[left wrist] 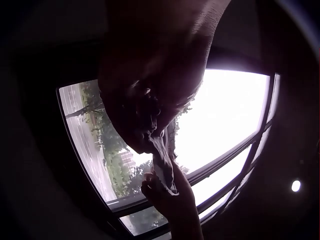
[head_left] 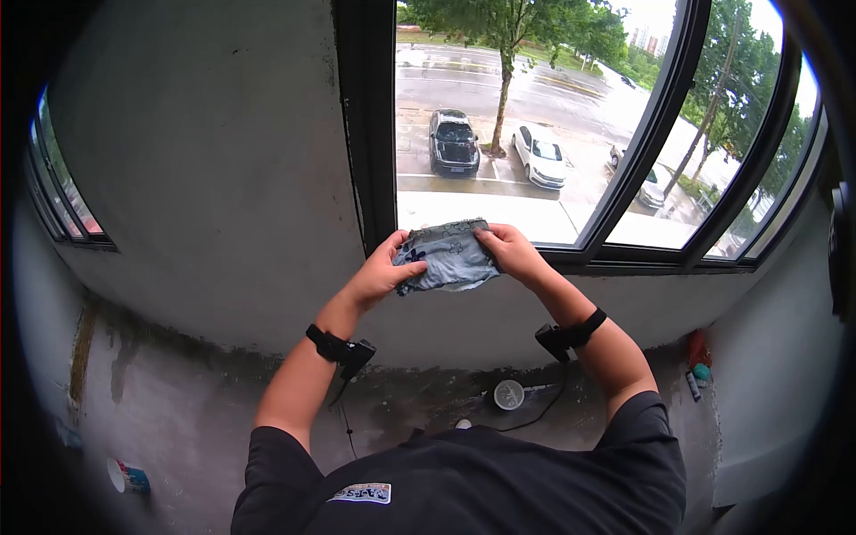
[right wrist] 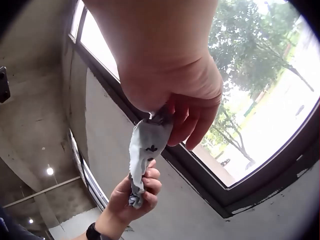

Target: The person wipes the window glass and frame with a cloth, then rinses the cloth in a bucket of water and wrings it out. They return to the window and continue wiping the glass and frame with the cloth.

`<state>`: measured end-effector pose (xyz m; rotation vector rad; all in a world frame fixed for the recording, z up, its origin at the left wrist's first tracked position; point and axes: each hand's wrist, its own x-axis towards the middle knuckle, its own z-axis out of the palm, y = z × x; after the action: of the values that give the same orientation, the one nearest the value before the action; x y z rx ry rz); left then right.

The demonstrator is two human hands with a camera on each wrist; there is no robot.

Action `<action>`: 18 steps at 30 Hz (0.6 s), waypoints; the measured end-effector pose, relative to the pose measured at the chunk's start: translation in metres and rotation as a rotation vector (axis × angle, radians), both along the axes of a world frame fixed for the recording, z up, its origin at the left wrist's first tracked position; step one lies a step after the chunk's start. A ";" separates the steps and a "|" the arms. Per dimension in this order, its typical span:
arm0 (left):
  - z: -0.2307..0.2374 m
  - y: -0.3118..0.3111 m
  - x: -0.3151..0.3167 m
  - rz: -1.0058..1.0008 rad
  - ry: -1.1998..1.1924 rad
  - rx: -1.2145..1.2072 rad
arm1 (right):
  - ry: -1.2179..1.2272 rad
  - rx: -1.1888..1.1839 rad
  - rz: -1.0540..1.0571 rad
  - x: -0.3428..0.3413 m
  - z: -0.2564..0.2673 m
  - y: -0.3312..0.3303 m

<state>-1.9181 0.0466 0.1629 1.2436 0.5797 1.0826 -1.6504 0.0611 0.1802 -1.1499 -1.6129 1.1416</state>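
Observation:
A folded grey-blue cloth [head_left: 453,257] with dark flower prints and a frayed edge is stretched between both hands, in front of the window's lower left corner. My left hand [head_left: 379,273] grips its left end, thumb lying over the front. On the other side my right hand [head_left: 515,253] pinches the upper right corner between thumb and fingers. Seen edge-on in the right wrist view, the cloth [right wrist: 147,142] hangs in a crumpled strip from one hand to the other. The left wrist view is dark, with the cloth [left wrist: 162,162] in silhouette.
A dark window frame [head_left: 378,134] stands just beyond the hands, with a grey plastered wall [head_left: 223,160] to its left. On the floor are a round white container [head_left: 509,395] and a blue-and-white bucket [head_left: 130,477]. A cable [head_left: 535,419] trails from the right wrist camera.

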 end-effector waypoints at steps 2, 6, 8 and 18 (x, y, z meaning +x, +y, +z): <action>-0.026 0.015 -0.010 -0.037 0.068 -0.007 | -0.005 -0.106 -0.043 0.011 -0.030 0.017; -0.064 0.022 -0.007 0.277 0.591 0.137 | -0.500 0.682 -0.184 0.014 -0.054 0.005; -0.084 0.023 0.001 0.734 0.886 0.863 | -0.634 0.554 -0.209 0.014 -0.059 0.004; -0.093 0.059 0.031 0.823 0.604 0.059 | -0.180 0.363 -0.295 -0.018 -0.081 0.061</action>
<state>-1.8871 0.1058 0.0701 1.4213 1.6288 1.3827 -1.6680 0.1218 0.0991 -1.2197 -1.6340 0.5420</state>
